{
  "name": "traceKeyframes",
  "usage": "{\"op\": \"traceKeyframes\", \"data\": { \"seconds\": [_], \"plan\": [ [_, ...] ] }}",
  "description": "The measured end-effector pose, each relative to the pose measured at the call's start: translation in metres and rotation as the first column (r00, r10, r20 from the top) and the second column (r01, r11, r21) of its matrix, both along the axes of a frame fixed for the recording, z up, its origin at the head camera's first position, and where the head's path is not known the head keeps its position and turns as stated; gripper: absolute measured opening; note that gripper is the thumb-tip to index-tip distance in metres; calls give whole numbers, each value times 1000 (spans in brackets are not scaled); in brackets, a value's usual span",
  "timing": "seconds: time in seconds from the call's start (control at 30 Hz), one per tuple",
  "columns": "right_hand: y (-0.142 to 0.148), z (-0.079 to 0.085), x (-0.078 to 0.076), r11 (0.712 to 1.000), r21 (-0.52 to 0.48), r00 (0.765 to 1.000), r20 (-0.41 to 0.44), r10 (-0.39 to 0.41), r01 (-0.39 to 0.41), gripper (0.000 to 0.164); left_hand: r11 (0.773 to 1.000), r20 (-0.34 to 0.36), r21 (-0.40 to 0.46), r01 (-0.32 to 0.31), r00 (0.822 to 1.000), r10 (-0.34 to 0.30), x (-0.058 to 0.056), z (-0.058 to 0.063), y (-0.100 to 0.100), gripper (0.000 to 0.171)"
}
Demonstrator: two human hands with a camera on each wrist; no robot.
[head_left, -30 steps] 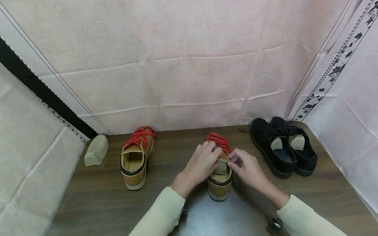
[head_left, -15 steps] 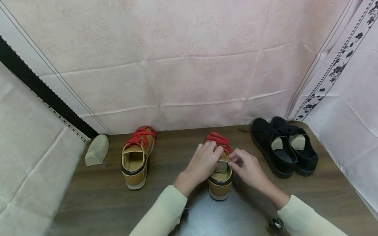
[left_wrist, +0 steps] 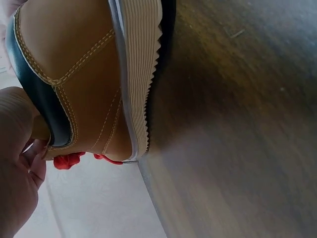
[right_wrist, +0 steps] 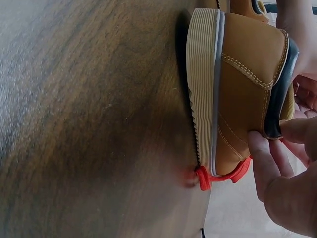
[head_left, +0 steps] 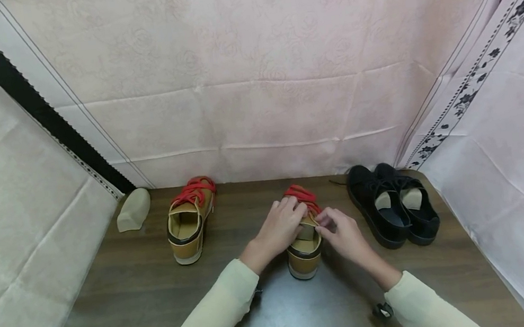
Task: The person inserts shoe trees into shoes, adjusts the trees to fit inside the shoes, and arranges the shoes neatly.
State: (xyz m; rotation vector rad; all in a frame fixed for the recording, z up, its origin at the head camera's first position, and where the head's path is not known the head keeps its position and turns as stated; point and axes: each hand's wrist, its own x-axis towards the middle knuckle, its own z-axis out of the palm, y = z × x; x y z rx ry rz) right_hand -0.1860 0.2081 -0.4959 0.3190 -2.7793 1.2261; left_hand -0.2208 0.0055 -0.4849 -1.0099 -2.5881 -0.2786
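A tan shoe (head_left: pixel 304 266) with red laces (head_left: pixel 301 195) stands on the floor between both hands, heel toward me. My left hand (head_left: pixel 278 227) grips the upper left edge of its opening near the laces, curled fingers partly covering the spot. On the right edge of the opening, my right hand (head_left: pixel 343 233) pinches the collar between thumb and fingers, as the right wrist view shows beside the black collar trim (right_wrist: pixel 278 106). A pale piece (head_left: pixel 305 232) shows inside the opening; whether tongue or insert I cannot tell. The left wrist view shows the shoe's stitched side (left_wrist: pixel 89 114).
The matching tan shoe (head_left: pixel 187 251) stands to the left, and a pale shoe insert (head_left: pixel 134 210) lies beyond it by the wall. Two black shoes (head_left: pixel 376 215) with pale inserts sit at the right. Cloth-covered walls (head_left: pixel 256 111) enclose the wood-look floor (head_left: pixel 139 315).
Both hands keep their hold on the tan shoe with hardly any movement. The whole head view shifts only slightly.
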Motion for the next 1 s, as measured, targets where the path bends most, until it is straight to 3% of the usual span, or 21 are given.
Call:
{"op": "traceKeyframes", "data": {
  "seconds": [0.17,0.43,0.67,1.0],
  "plan": [
    [0,0,1,1000,2,1000,-6,-1,1,18,998,40,64,22,999,-24,2,3,-6,32],
    [-1,3,13,998,62,982,-187,17,-5,26,989,-16,134,57,998,-55,6,11,-20,30],
    [-2,9,28,984,149,919,-366,145,-95,28,987,-51,155,45,998,-37,12,17,-36,39],
    [-10,1,39,910,295,801,-445,401,-292,36,986,-81,165,17,997,-4,20,13,-61,47]
  ]
}}
